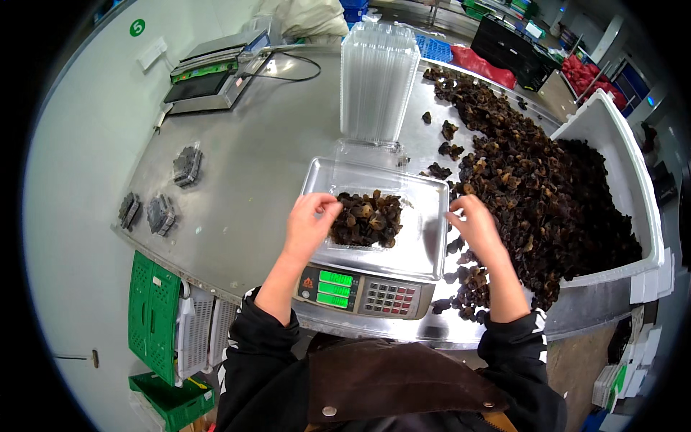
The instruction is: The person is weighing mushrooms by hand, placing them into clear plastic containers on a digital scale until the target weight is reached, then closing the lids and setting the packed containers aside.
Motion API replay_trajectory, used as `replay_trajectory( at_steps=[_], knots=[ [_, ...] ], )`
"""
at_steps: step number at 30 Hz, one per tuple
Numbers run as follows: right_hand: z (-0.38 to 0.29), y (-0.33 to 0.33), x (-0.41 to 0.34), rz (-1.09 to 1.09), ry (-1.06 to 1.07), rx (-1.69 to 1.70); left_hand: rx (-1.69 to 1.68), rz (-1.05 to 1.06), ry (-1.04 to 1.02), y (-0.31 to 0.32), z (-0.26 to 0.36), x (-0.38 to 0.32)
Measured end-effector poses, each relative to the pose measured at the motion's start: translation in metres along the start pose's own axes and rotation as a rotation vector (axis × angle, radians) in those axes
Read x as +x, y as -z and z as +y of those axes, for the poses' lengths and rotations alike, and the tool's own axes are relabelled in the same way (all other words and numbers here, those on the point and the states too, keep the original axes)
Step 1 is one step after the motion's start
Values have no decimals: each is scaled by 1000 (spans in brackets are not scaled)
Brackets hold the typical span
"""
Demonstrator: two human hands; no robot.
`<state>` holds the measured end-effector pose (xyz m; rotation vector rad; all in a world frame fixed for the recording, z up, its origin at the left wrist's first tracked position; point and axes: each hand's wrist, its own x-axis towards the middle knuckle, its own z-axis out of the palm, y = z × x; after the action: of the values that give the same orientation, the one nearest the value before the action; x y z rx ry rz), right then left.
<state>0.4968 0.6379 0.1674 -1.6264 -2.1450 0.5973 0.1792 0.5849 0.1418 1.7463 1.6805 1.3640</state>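
Note:
An open clear plastic clamshell container (391, 244) sits on the steel pan (426, 243) of a digital scale (364, 294), its lid (367, 162) tipped back over the pan's far edge. Dark brown wood ear mushrooms (367, 218) fill its base. At the left side of this portion is my left hand (310, 221), thumb and fingertips close together; whether they pinch anything is hidden. Beside the pan's right rim, my right hand (475, 224) hovers with loosely curled fingers and nothing visible in them. The scale's green display is lit.
A tall stack of clear containers (378, 86) stands behind the scale. To the right, a large mushroom heap (513, 189) spills from a white foam box (645, 216). Several packed containers (161, 215) lie at the left, below a wrapping machine (210, 81). Green crates (154, 313) stand beside the table.

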Motion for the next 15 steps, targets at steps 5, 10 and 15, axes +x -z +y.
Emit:
replay_trajectory(
  at_steps=[5, 10, 15],
  knots=[
    [-42, -69, 29, 156, 398, -45, 323, -90, -214, -22, 0, -10],
    [-35, -79, 50, 129, 590, 12, 160, -38, -107, -16, 2, -19],
    [-4, 14, -4, -44, 185, 91, 43, 198, -12, 19, -6, -28]
  ],
)
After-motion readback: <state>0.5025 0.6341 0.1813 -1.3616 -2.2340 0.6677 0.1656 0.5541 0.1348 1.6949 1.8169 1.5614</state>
